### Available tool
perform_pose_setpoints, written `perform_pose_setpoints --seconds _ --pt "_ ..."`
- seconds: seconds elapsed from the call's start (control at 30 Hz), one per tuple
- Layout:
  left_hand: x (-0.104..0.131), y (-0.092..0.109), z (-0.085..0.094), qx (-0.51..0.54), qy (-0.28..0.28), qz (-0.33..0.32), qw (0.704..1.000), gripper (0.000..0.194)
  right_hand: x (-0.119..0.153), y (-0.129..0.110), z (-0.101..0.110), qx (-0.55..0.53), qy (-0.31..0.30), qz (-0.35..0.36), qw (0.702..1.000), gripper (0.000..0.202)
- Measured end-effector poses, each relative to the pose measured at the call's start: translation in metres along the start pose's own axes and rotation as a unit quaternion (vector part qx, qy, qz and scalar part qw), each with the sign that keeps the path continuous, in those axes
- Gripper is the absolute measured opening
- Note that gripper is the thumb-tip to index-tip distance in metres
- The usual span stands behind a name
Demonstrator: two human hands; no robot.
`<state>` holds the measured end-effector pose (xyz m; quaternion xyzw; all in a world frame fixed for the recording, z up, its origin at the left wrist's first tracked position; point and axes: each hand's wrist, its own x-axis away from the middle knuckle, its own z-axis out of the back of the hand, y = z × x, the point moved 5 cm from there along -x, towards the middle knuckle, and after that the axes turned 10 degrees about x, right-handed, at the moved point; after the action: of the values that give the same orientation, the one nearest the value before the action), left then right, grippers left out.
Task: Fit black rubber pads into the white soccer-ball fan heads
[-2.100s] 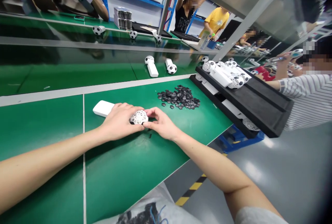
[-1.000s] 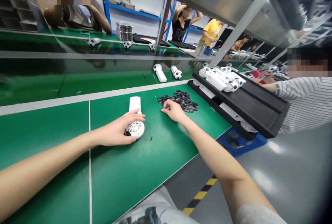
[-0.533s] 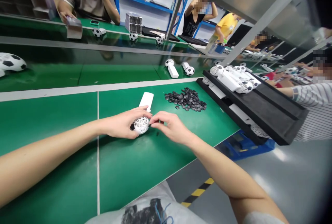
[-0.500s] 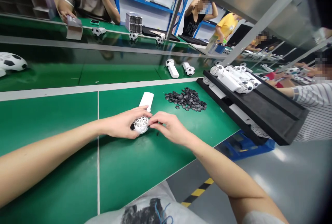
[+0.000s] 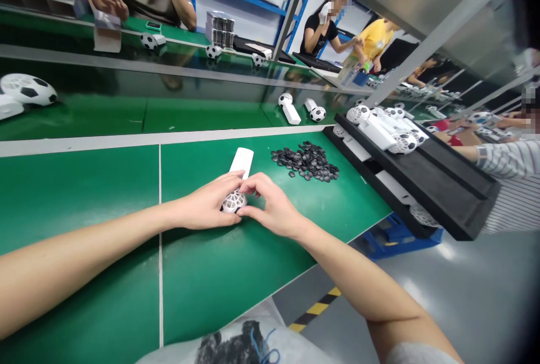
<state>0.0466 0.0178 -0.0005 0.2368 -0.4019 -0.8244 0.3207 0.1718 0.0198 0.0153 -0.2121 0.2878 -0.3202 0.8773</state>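
White ball-head fan (image 5: 234,202) gripped by left hand (image 5: 210,205); right hand (image 5: 270,206) pinches at its grille, likely seating a black chip. Next probably another from black pile (image 5: 307,160).

On the tabletop (image 5: 202,274) a handheld fan (image 5: 237,184) lies near the middle, its handle pointing away from the person. The left hand (image 5: 206,206) rests on its left side and the right hand (image 5: 272,209) on its right, both touching its round head. Behind and to the right lies a heap of small pieces (image 5: 306,160). Further right, a tilted tray (image 5: 439,178) carries more fans (image 5: 379,125). Behind the heap, two fans (image 5: 301,111) lie on the conveyor belt (image 5: 189,113).
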Motion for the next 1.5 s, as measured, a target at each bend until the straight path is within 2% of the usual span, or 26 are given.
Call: perform_pose_setpoints --seconds 0.17,0.43,0.6,0.7,0.77,0.83,0.9,1.0,1.1,1.23,1.3,1.5 --pt "0.003 0.000 0.000 0.002 0.019 -0.003 1.000 0.051 -0.002 0.011 -0.005 -0.035 0.004 -0.034 0.999 0.035" --pt "0.005 0.000 0.000 0.017 0.010 -0.003 1.000 0.046 0.000 0.009 -0.007 -0.071 -0.005 -0.056 0.996 0.033" --pt "0.005 0.001 -0.001 0.013 0.020 0.008 1.000 0.044 0.005 0.008 -0.013 -0.100 0.029 -0.070 0.992 0.027" --pt "0.003 0.003 -0.002 -0.009 0.013 -0.001 1.000 0.048 0.007 0.021 -0.011 -0.116 0.031 -0.104 0.987 0.027" --pt "0.002 0.002 -0.001 -0.018 0.006 0.015 1.000 0.049 0.010 0.041 -0.001 -0.078 0.035 -0.150 0.985 0.023" --pt "0.001 0.000 0.001 -0.017 0.006 0.037 0.999 0.047 0.016 0.068 0.019 0.038 0.064 -0.198 0.977 0.016" --pt "0.000 -0.001 0.002 -0.021 0.007 0.046 0.999 0.045 0.025 0.093 0.041 0.158 0.097 -0.235 0.954 0.011" --pt "0.000 0.000 0.002 -0.033 0.003 0.036 0.999 0.042 0.036 0.120 0.059 0.215 0.102 -0.264 0.935 0.012" --pt "0.002 -0.001 0.001 -0.050 0.037 0.041 0.997 0.047 0.039 0.129 0.061 0.236 0.084 -0.273 0.929 0.014" --pt "0.012 -0.009 0.009 -0.059 0.121 0.148 0.980 0.058 0.034 0.128 0.059 0.250 0.062 -0.275 0.926 0.011" --pt "0.017 -0.008 0.013 -0.047 0.108 0.164 0.979 0.057 0.030 0.131 0.062 0.246 0.050 -0.281 0.926 0.010" --pt "0.024 0.001 0.024 -0.015 -0.004 0.123 0.992 0.052 0.029 0.145 0.073 0.210 0.017 -0.315 0.925 0.015"
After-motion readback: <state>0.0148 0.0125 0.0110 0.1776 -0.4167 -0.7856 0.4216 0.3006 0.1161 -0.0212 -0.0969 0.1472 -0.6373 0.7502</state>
